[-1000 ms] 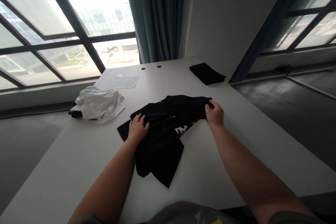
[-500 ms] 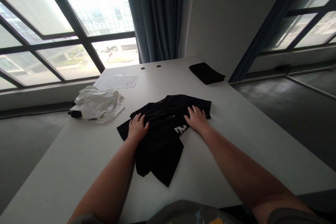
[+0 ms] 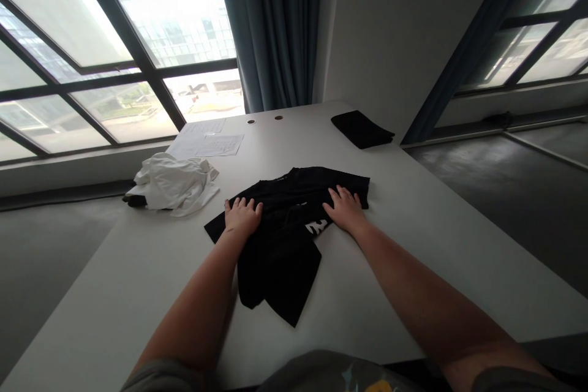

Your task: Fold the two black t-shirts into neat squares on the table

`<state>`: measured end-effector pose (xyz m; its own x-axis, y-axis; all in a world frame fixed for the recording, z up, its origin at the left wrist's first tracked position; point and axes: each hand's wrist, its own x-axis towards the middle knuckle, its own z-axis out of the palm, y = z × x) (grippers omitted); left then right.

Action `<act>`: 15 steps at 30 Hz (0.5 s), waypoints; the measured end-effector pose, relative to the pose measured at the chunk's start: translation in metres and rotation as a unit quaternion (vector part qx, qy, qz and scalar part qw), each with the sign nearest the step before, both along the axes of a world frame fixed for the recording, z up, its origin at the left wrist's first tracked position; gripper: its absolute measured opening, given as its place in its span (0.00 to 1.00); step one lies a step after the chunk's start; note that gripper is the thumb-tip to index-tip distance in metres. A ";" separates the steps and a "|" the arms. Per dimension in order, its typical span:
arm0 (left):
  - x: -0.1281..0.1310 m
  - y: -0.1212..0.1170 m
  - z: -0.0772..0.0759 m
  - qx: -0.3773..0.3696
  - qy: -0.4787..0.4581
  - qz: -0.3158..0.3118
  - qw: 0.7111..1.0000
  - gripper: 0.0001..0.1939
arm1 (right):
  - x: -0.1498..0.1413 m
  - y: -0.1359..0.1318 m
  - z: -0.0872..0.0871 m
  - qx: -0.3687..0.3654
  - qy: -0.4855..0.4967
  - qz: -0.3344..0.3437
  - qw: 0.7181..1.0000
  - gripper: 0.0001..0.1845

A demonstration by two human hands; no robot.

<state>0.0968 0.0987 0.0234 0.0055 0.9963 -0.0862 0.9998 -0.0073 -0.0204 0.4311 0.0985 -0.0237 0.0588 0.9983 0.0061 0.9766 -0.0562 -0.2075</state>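
Observation:
A black T-shirt (image 3: 280, 263) with a white print lies on the white table (image 3: 413, 275), its collar towards the far side and its lower part bunched and skewed. Resting on its left side near the sleeve is my left hand (image 3: 243, 215), palm down with fingers spread. On the right, my right hand (image 3: 344, 208) lies flat near the other sleeve, its fingers apart. Both hands touch the cloth without gripping it.
A crumpled white garment (image 3: 174, 184) lies at the table's left edge, with something black under it. Printed papers (image 3: 220, 144) are behind it. Towards the back right sits a folded black cloth (image 3: 362, 128). Windows and a blue curtain (image 3: 275, 30) stand beyond.
My left hand has turned and shifted slightly on the shirt, its fingers now spread, and the left sleeve area looks smoother. My right hand has hardly moved.

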 end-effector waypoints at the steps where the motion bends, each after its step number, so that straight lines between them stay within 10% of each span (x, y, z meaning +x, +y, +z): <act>1: 0.003 0.008 0.003 -0.010 0.004 0.003 1.000 0.36 | 0.000 0.000 0.000 0.001 0.001 0.000 1.000 0.37; 15: 0.063 0.098 -0.009 -0.084 -0.053 0.146 0.984 0.41 | 0.019 0.023 0.007 -0.032 0.012 0.004 0.999 0.41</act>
